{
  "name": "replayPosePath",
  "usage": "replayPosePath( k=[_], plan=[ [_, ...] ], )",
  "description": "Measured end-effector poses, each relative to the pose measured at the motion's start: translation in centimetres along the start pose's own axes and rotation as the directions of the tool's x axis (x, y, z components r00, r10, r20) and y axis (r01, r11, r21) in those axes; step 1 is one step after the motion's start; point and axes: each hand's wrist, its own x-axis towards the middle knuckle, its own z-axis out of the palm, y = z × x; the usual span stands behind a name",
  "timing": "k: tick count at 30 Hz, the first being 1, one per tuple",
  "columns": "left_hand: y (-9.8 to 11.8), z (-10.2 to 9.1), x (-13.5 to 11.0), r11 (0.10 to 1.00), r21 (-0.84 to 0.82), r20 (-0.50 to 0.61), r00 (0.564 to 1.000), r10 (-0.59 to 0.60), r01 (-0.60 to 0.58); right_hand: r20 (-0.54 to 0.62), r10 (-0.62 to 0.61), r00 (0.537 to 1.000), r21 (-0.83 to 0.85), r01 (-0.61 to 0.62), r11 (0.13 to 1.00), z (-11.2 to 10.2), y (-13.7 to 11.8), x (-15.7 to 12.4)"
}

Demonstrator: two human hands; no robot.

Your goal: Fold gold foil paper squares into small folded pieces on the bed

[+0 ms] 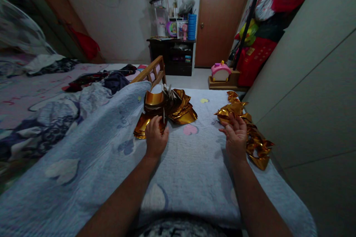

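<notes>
My left hand (156, 137) rests at the near edge of a fanned pile of shiny gold foil sheets (183, 113). Its fingers are slightly bent over the sheets and the thumb stands apart, with no sheet visibly gripped. On the right, my right hand (236, 139) is turned partly palm up, fingers loosely spread and nothing visible in them. Just beyond and beside it lies a row of folded gold foil pieces (257, 142), some touching or overlapping one another. The fingers hide part of the nearest folded piece.
A pale blue quilt (191, 170) with heart patterns lies under both hands. A wooden rail (151, 72) stands behind the sheets. Heaped clothes (47, 124) lie at left, and a pale cabinet (314, 92) borders the right side. A pink toy (221, 72) sits beyond the quilt.
</notes>
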Motion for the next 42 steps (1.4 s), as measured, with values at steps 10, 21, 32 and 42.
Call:
replayPosePath(
  k=[10,21,32,42],
  plan=[
    [-1.2,0.6,0.6,0.975,0.202,0.189,0.973,-0.134,0.095,-0.117,-0.038,0.992,-0.076,0.029,0.997,-0.6,0.8,0.3],
    [-0.7,-0.6,1.2,0.975,0.222,0.245,0.967,-0.075,0.019,0.117,0.061,0.991,-0.236,-0.032,0.971,1.3,1.0,-1.9],
    [-0.9,-1.1,1.4,0.992,0.044,0.178,0.976,-0.127,0.121,0.173,0.132,0.976,-0.27,-0.082,0.959,1.4,1.0,-1.8],
    [-1.0,-1.4,1.4,0.988,-0.113,-0.056,0.992,-0.113,0.106,0.251,0.217,0.943,-0.326,-0.128,0.937,1.2,1.3,-1.8]
  ],
)
